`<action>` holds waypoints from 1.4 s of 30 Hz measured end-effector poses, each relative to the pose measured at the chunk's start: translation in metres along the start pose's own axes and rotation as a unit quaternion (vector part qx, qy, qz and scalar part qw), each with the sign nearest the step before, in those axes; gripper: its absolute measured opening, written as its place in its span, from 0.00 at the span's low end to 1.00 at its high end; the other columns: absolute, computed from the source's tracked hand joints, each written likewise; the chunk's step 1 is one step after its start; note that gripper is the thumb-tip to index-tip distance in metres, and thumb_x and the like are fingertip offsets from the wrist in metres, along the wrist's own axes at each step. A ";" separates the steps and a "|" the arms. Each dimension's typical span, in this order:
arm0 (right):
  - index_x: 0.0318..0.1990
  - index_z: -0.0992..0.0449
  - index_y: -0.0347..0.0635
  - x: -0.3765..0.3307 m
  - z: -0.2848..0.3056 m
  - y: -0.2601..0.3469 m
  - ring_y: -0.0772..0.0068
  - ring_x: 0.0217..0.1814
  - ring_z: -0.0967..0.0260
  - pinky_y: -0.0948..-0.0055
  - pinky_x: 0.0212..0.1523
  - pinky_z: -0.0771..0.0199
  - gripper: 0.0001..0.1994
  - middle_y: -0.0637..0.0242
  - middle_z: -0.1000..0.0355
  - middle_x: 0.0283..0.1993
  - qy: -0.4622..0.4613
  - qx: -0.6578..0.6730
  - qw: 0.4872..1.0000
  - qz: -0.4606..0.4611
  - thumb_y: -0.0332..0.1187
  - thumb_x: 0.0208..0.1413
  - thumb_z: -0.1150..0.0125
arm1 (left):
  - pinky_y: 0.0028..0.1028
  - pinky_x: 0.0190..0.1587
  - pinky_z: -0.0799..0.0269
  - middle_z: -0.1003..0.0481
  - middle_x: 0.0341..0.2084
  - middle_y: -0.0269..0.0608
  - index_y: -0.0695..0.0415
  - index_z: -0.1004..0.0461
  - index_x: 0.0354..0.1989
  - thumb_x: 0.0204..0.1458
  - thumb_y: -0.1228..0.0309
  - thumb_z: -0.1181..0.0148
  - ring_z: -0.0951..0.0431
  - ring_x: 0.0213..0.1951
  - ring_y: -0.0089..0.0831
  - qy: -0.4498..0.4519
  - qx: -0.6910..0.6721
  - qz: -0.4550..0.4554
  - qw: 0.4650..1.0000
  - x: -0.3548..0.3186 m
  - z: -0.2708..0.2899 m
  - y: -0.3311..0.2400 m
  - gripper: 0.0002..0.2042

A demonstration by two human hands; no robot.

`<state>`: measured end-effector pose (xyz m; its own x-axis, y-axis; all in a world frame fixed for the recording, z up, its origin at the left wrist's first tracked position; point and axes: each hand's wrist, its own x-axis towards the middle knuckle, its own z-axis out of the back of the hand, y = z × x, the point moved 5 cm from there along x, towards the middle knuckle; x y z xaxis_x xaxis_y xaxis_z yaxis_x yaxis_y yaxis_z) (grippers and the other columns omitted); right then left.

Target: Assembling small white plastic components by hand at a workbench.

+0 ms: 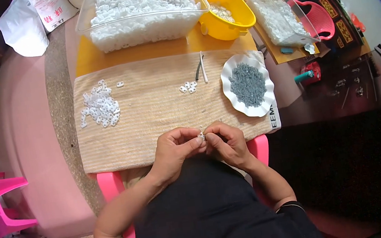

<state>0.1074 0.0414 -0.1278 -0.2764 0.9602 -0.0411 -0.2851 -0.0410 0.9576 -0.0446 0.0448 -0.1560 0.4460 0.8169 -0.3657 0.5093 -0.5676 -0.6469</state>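
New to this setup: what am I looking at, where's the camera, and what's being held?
No robot: a person's bare left hand and right hand, seen from a fisheye camera worn on the head, looking down; hence the curved edges. Their fingertips meet around a small white piece. On the striped towel lie a loose white pile, a smaller white group, two thin sticks and a wavy-rimmed dish of dark grey bits.
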 end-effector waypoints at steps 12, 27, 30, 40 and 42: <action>0.35 0.28 0.32 0.041 0.023 0.063 0.82 0.28 0.34 0.82 0.29 0.33 0.04 0.68 0.32 0.30 0.122 -0.221 0.958 0.136 0.24 0.60 0.47 | 0.27 0.41 0.21 0.23 0.32 0.42 0.63 0.28 0.41 0.53 0.78 0.40 0.20 0.35 0.29 -0.002 -0.023 -0.010 1.000 -0.007 0.002 -0.013 0.08; 0.38 0.22 0.32 0.283 0.087 0.141 0.75 0.25 0.27 0.76 0.28 0.28 0.11 0.61 0.24 0.27 -0.055 -0.315 0.928 0.189 0.32 0.52 0.36 | 0.27 0.41 0.21 0.23 0.32 0.41 0.62 0.27 0.40 0.53 0.78 0.40 0.20 0.35 0.27 -0.027 -0.054 -0.033 0.998 -0.006 0.014 -0.023 0.07; 0.46 0.22 0.36 0.323 0.071 0.125 0.57 0.43 0.25 0.66 0.47 0.27 0.19 0.53 0.23 0.41 0.033 -0.413 0.888 0.198 0.39 0.48 0.35 | 0.27 0.41 0.21 0.23 0.31 0.41 0.62 0.27 0.39 0.52 0.79 0.40 0.20 0.34 0.27 -0.025 -0.052 -0.028 0.998 -0.005 0.015 -0.025 0.07; 0.54 0.32 0.47 0.359 0.019 0.102 0.50 0.54 0.32 0.60 0.56 0.35 0.26 0.49 0.28 0.49 0.139 -0.518 0.830 0.154 0.56 0.56 0.48 | 0.27 0.41 0.21 0.23 0.31 0.41 0.63 0.26 0.38 0.52 0.79 0.39 0.21 0.34 0.26 -0.013 -0.065 -0.021 0.998 -0.002 0.018 -0.028 0.06; 0.51 0.29 0.45 0.357 0.011 0.107 0.49 0.51 0.30 0.60 0.53 0.33 0.24 0.49 0.27 0.46 0.144 -0.495 0.837 0.182 0.54 0.57 0.49 | 0.27 0.41 0.21 0.23 0.31 0.41 0.63 0.26 0.38 0.52 0.79 0.39 0.21 0.34 0.26 -0.012 -0.070 -0.025 0.997 -0.003 0.019 -0.028 0.06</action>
<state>-0.0117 0.3831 -0.0368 -0.6795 0.7336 -0.0015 -0.7157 -0.6624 0.2214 -0.0748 0.0602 -0.1495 0.4005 0.8461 -0.3517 0.6295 -0.5330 -0.5653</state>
